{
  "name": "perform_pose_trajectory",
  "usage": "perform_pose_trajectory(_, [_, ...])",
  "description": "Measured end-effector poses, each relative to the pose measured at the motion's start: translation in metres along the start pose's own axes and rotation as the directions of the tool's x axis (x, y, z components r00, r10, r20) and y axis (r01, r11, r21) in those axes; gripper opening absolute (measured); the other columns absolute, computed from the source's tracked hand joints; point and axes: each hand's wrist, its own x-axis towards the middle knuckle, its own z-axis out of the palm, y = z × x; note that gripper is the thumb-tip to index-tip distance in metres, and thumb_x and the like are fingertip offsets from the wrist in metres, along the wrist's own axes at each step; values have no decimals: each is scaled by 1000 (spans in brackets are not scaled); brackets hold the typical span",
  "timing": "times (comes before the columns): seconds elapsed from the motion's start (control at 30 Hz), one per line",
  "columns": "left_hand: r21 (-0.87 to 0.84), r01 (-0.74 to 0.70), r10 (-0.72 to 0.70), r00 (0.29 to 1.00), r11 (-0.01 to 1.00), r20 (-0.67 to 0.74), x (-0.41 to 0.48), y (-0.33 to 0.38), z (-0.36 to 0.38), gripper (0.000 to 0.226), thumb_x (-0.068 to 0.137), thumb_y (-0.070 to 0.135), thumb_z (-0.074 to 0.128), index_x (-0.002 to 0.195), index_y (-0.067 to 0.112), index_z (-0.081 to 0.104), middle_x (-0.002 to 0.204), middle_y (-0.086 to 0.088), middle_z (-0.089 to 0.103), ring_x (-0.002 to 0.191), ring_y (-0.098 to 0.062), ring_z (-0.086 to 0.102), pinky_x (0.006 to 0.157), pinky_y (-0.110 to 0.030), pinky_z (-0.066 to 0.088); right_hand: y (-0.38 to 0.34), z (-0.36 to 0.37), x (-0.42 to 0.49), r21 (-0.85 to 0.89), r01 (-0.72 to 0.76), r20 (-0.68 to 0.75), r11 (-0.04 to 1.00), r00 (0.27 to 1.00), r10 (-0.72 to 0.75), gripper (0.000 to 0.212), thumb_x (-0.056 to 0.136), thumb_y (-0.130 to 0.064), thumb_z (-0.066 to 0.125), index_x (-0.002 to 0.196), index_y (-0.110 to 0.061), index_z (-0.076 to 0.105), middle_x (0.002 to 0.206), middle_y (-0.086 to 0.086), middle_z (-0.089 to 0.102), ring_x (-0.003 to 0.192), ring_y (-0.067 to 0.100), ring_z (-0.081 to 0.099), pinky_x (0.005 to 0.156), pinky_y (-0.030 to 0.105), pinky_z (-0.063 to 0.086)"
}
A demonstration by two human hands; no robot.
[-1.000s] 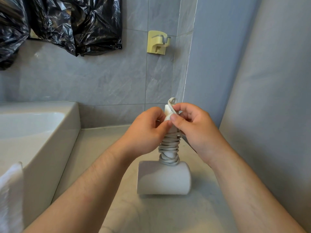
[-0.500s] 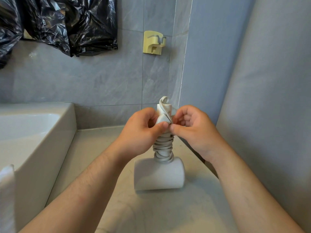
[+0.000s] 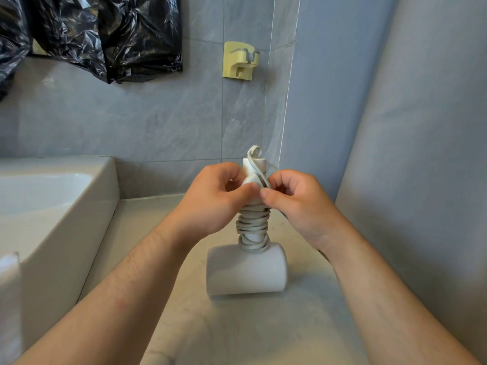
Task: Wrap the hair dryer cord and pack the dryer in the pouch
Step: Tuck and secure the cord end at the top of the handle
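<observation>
Thumbs drawn together since earlier; left hand and right hand fingers pinch cord end against hair dryer handle.

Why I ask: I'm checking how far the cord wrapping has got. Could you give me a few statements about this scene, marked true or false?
1. The hair dryer stands on the counter, handle up. True.
2. The cord is coiled round the handle. True.
3. The hair dryer sits inside a pouch. False: it is bare, and no pouch shows.
4. The left hand lies flat on the counter. False: it and the right hand pinch the cord's end at the top of the handle.
5. A black plastic bag hangs on the wall. True.
</observation>
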Motion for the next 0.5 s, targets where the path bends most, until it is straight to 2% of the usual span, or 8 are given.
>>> perform_pose_trajectory(0.07, [112, -14, 21, 998, 994, -62, -1, 1, 4, 36, 78, 36, 61, 77, 0, 56, 63, 4, 48, 56, -8, 38, 51, -18, 32, 0, 3, 1, -26, -4, -45, 1000, 999, 3, 17, 69, -29, 68, 64, -17, 58, 58, -7, 52, 57, 9, 45, 58, 28, 39])
perform_pose_trajectory(0.13, [196, -19, 38, 995, 980, -96, -1, 0, 9, 30, 86, 29, 64, 78, 3, 52, 67, 3, 48, 59, -11, 39, 50, -19, 31, 1, 6, 2, -61, -15, -113, 998, 994, 8, 20, 72, -26, 72, 62, -17, 57, 57, -8, 52, 57, 10, 45, 59, 31, 40])
perform_pose_trajectory(0.2, [234, -5, 35, 992, 972, -120, 0, -4, 11, 23, 90, 23, 62, 77, 7, 51, 68, 4, 49, 61, -12, 42, 51, -18, 33, 1, 8, 2, -103, -32, -183, 994, 983, 12, 22, 75, -21, 76, 61, -18, 59, 55, -11, 54, 53, 7, 48, 57, 30, 41])
perform_pose_trajectory(0.3, [238, 12, 24, 989, 971, -148, 1, -6, 11, 21, 91, 21, 62, 76, 11, 50, 69, 5, 52, 61, -10, 44, 52, -14, 35, -1, 13, 2, -181, -35, -221, 983, 975, -6, 21, 75, -19, 76, 62, -14, 61, 55, -10, 57, 52, 5, 49, 55, 28, 43])
perform_pose_trajectory(0.4, [193, 23, 11, 985, 981, -170, 1, -8, 10, 19, 90, 20, 63, 80, 7, 53, 77, 6, 61, 64, -7, 50, 53, -13, 37, -2, 16, 1, -141, -33, -236, 989, 972, -2, 17, 74, -13, 76, 63, -18, 64, 60, -8, 65, 59, 8, 59, 66, 35, 54])
perform_pose_trajectory(0.5, [117, 20, -1, 987, 993, -160, 2, -9, 6, 19, 90, 17, 65, 79, 6, 53, 83, 15, 66, 66, -3, 55, 55, -12, 39, -3, 18, 1, -105, -7, -238, 994, 971, -18, 23, 74, -6, 74, 61, -24, 67, 62, -9, 69, 62, 5, 65, 70, 32, 57])
